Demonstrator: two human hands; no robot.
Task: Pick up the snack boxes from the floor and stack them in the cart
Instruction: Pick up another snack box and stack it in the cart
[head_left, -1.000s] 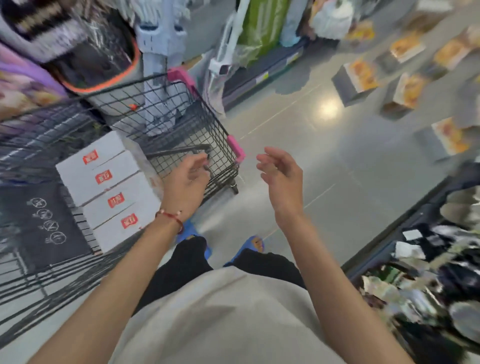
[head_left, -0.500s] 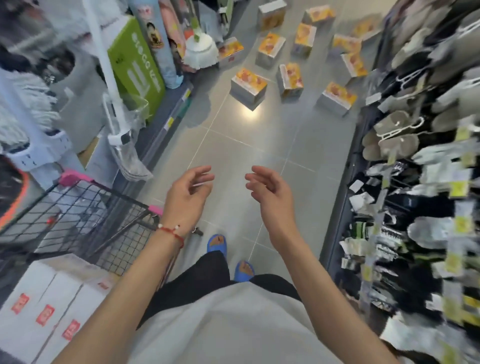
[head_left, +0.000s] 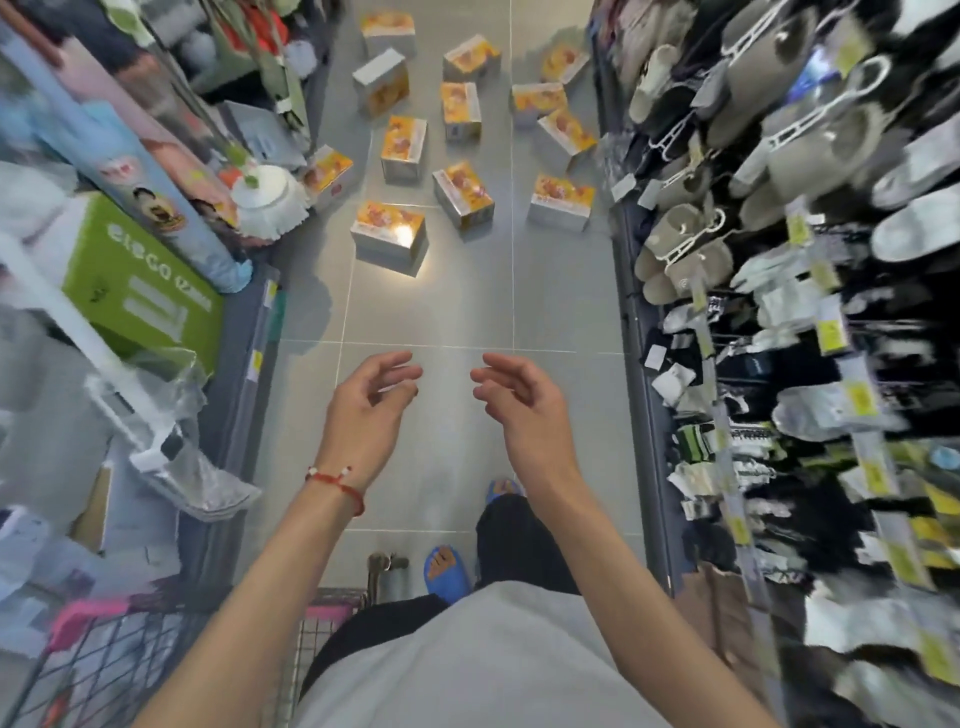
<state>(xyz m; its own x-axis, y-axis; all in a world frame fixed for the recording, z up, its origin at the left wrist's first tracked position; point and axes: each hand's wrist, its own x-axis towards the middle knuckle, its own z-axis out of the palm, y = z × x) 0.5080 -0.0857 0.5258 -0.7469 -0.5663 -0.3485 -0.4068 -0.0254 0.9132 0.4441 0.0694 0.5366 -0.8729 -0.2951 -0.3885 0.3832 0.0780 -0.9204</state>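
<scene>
Several orange-and-silver snack boxes lie scattered on the grey tiled aisle floor ahead; the nearest snack box (head_left: 389, 236) sits left of centre, with others (head_left: 464, 193) (head_left: 562, 201) just beyond it. My left hand (head_left: 371, 410), with a red string at the wrist, and my right hand (head_left: 519, 402) hover side by side above the floor, well short of the boxes, fingers loosely curled and apart, holding nothing. The wire cart (head_left: 104, 670) with a pink rim shows only its corner at the bottom left; its contents are out of view.
Shelving on the left holds a green box (head_left: 145, 291), mop heads and plastic-wrapped goods. A rack (head_left: 779, 260) of slippers and socks lines the right side. My blue sandals (head_left: 447, 569) stand on the tiles between them. The aisle is narrow.
The view has swung from the cart toward the scattered boxes down the aisle. The cart with its white boxes slid out to the bottom left. Both hands stay empty, held out in front.
</scene>
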